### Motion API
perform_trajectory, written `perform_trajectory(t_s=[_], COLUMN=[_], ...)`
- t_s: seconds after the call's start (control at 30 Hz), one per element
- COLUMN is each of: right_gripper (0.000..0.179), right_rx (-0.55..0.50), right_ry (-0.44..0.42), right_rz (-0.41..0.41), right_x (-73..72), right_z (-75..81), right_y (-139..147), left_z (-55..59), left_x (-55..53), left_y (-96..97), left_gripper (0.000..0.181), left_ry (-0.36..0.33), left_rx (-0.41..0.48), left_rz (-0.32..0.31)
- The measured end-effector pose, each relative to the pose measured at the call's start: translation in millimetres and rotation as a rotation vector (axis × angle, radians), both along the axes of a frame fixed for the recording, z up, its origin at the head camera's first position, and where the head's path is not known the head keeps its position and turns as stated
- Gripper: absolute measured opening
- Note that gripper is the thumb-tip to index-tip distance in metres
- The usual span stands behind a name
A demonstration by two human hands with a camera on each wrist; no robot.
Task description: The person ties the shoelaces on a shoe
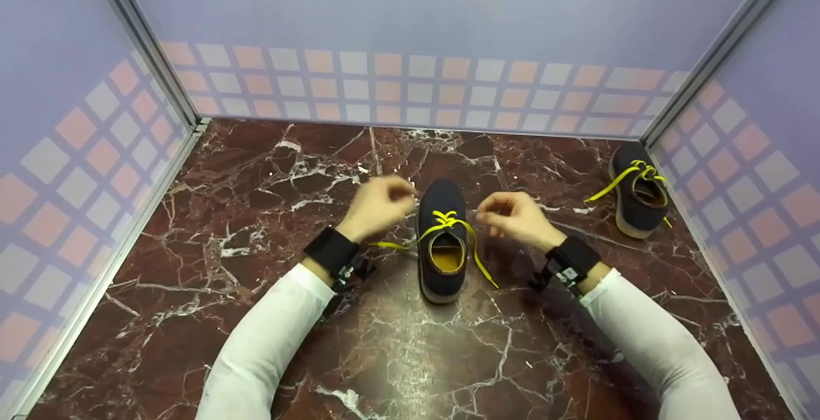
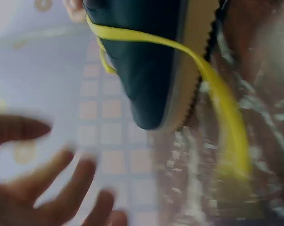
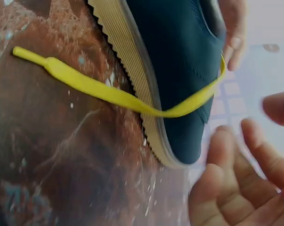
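Note:
A dark navy shoe (image 1: 442, 196) with a pale ridged sole stands upright on the marbled surface between both hands, toe pointing away. Its yellow lace (image 1: 444, 219) crosses over the front, and one loose end falls to each side. Left of the toe, the left hand (image 1: 379, 205) hovers with fingers loosely bent and nothing in them; the left wrist view shows its fingers (image 2: 68, 188) spread. On the other side, the right hand (image 1: 517, 216) is held apart from the shoe, its fingers (image 3: 259, 150) relaxed and empty. The right lace end (image 3: 85, 84) hangs down past the sole.
A second navy shoe (image 1: 631, 196) with a yellow lace stands at the back right, close to the right wall. Pale blue panels with pink and white squares (image 1: 387, 80) enclose the brown marbled surface (image 1: 269, 317) at the back and both sides.

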State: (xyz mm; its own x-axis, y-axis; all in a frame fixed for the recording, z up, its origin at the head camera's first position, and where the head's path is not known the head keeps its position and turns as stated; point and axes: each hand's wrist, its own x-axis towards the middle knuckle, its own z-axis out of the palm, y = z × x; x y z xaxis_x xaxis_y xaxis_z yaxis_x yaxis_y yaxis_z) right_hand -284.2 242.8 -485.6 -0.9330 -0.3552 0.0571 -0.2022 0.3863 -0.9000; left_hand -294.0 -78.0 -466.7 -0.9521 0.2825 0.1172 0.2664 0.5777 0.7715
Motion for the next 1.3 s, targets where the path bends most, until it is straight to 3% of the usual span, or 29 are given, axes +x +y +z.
perform_trajectory(t_s=[0.1,0.17,0.3,0.43,0.57,0.7,0.8,1.03,1.23,1.3], right_gripper=[0.019,0.02,0.02,0.019,0.017,0.017,0.016,0.015,0.015,0.015], right_rx=[0.09,0.118,0.124,0.101,0.081,0.079,0.09,0.108,0.123,0.125], right_ry=[0.007,-0.006,-0.035,-0.066,-0.067,-0.043,-0.032,0.003,-0.001,-0.005], right_rz=[0.034,0.041,0.035,0.022,0.022,0.018,0.018,0.026,0.028,0.029], right_x=[2.6,4.9,8.2,8.6,8.8,9.9,9.8,9.7,10.7,11.2], right_z=[-0.9,-1.3,-0.6,0.4,0.7,0.5,0.0,-1.5,-0.7,-0.6], right_y=[-10,-16,-24,-25,-23,-22,-22,-21,-20,-19], left_z=[6.2,7.5,7.4,6.6,4.0,0.6,1.5,8.9,6.8,6.6], left_x=[12.1,18.9,27.2,28.8,29.9,31.2,30.9,20.6,10.6,9.2], left_y=[9.8,16.2,24.8,29.6,31.5,33.2,32.9,26.5,17.3,15.8], left_gripper=[0.025,0.023,0.015,0.013,0.015,0.01,0.009,0.016,0.044,0.046], left_ry=[-0.02,-0.02,0.018,0.053,0.111,0.202,0.215,0.091,-0.064,-0.109], left_rx=[-0.173,-0.248,-0.259,-0.223,-0.256,-0.31,-0.313,-0.216,-0.193,-0.195], left_rz=[-0.141,-0.161,-0.136,-0.154,-0.153,-0.105,-0.073,-0.118,-0.169,-0.201])
